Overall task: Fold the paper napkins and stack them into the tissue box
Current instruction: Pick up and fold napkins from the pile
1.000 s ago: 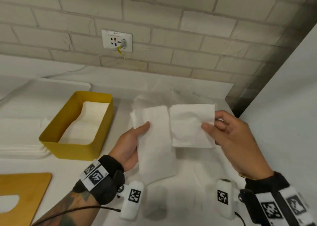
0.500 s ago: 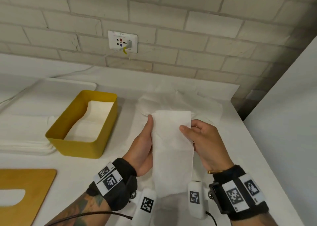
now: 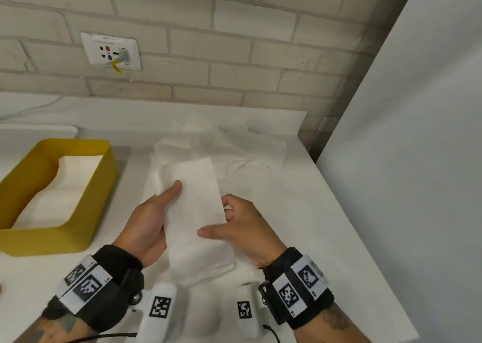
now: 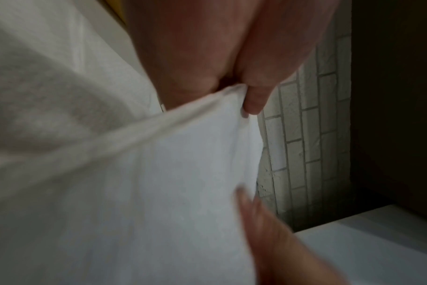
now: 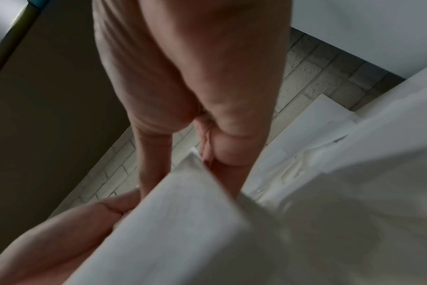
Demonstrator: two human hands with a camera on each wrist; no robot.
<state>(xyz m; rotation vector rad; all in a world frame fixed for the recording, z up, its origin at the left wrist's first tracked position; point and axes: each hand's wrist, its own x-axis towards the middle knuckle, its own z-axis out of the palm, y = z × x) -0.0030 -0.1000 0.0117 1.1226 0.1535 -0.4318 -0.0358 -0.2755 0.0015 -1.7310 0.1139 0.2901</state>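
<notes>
A white paper napkin (image 3: 195,212), folded into a long narrow strip, hangs between my two hands above the counter. My left hand (image 3: 151,220) grips its left edge, thumb on top and fingers hidden underneath. My right hand (image 3: 234,228) pinches the right edge lower down, thumb lying across the front. The wrist views show the same napkin (image 4: 159,173) (image 5: 183,221) close up and blurred. The yellow tissue box (image 3: 99,191) stands open at the left with folded napkins (image 3: 65,186) inside. A loose pile of unfolded napkins (image 3: 234,147) lies behind my hands.
A white counter (image 3: 326,225) runs to a brick wall (image 3: 234,56) with a power socket (image 3: 112,52). A tall white panel (image 3: 417,160) closes the right side. A white tray (image 3: 39,131) sits behind the box.
The right half of the napkin was folded over onto the left, making one narrow strip. My right hand then slid down the strip's right edge, and the napkin tilted slightly.
</notes>
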